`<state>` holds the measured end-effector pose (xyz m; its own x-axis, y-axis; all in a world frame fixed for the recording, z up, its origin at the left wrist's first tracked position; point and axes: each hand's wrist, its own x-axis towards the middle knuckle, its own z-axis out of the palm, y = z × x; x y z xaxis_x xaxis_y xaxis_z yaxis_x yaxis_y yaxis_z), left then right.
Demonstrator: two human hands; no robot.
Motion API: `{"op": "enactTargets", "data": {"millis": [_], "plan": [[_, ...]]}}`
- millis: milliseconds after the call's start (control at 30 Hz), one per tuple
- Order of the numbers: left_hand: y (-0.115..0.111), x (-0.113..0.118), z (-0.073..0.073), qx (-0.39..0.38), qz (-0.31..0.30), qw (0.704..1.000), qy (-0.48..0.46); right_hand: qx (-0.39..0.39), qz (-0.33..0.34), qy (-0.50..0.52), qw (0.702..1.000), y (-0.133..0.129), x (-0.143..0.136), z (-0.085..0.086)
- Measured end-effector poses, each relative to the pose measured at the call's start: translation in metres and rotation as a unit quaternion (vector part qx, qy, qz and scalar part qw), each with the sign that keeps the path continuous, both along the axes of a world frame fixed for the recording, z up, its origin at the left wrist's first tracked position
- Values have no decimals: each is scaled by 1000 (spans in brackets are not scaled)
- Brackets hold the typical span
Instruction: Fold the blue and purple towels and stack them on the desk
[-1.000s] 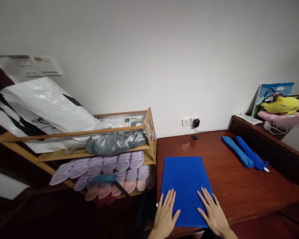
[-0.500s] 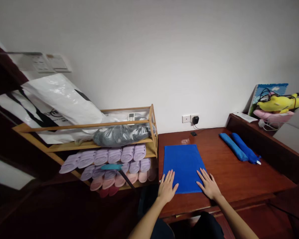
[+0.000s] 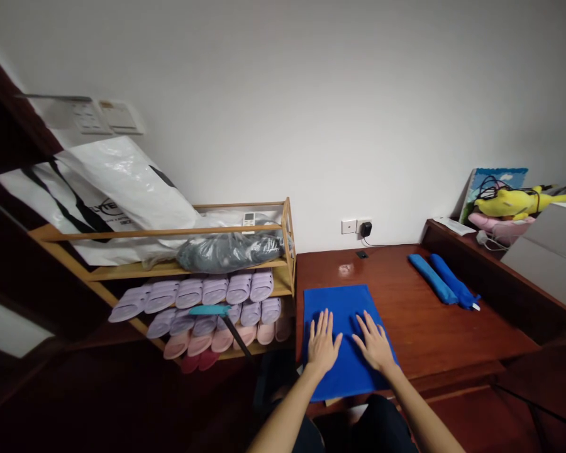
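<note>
A flat blue rectangular cloth lies on the brown wooden table, its near edge at the table's front. My left hand rests palm down on the left half of it, fingers spread. On the right half my right hand lies in the same way, its fingers apart and pointing toward the wall. Neither hand grasps anything. Two rolled blue bundles, a lighter one and a darker one, lie side by side farther right on the table.
To the left stands a wooden rack with purple slippers, a white bag and a remote control. A black plug sits in the wall socket. A yellow plush toy lies on the raised ledge at right.
The blue cloth has slid toward me, to the table's front edge. Both hands have shifted inward, closer together on the cloth. The camera view has turned slightly.
</note>
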<state>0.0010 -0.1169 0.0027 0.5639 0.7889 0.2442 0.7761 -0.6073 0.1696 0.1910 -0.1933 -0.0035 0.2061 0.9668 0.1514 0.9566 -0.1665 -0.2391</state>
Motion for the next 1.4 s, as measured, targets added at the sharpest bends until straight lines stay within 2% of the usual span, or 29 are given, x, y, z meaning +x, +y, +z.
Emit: {"op": "enactTargets", "data": {"millis": [167, 267, 567, 700, 767, 833, 933, 1033, 1133, 1300, 1367, 1400], "plan": [[12, -9, -37, -20, 7, 999, 26, -27, -17, 0, 999, 9, -10, -27], [12, -12, -44, -11, 7, 1000, 27, -22, -11, -5, 1000, 7, -6, -34], [13, -10, -43, -8, 9, 1000, 17, -23, -14, -14, 1000, 8, -7, -34], [6, -10, -22, 5, 5, 1000, 8, -28, -16, -9, 999, 7, -7, -26], [-7, -12, -9, 36, -20, 999, -1, -18, -11, -7, 1000, 1, -10, -22], [-26, -17, -2, 63, -51, 997, -4, 3, -15, -11, 1000, -10, -15, -23], [-56, -29, -9, 67, -57, 996, 5, 19, -46, -18, 999, -31, -26, -34], [-68, -38, -23, 48, -60, 997, 16, 11, -49, -20, 999, -40, -32, -43], [-53, -36, -27, 12, -66, 997, 26, -6, -32, -9, 999, -28, -28, -36], [-18, -28, -11, -24, -45, 998, 35, -14, -6, 25, 1000, 0, -21, -8], [-16, -32, -12, -20, -39, 999, 28, 13, -10, 20, 1000, -5, -26, -10], [-18, -36, -17, -17, -41, 999, 25, 24, -23, 14, 999, -10, -30, -16]]}}
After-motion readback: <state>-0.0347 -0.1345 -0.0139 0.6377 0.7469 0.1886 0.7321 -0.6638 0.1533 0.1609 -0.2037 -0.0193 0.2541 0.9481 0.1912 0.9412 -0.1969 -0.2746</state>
